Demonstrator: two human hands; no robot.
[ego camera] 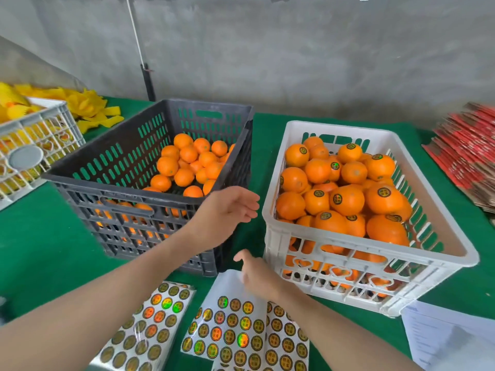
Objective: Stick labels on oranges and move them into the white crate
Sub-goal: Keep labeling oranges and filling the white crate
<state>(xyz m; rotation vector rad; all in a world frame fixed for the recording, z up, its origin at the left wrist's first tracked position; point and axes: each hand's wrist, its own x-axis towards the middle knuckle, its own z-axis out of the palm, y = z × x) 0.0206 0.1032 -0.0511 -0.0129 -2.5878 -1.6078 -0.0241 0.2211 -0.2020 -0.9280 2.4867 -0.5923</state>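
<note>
The left hand hangs loose, empty, beside the dark crate — I'd take a bare orange first; the right hand (blurred, grip unclear) is over the label sheet.

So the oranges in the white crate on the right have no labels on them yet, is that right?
No. The head view shows oranges in the white crate on the right already bearing round labels; the bare ones are in the dark crate.

The right hand is blurred, and the label sheets run off the bottom edge
</note>
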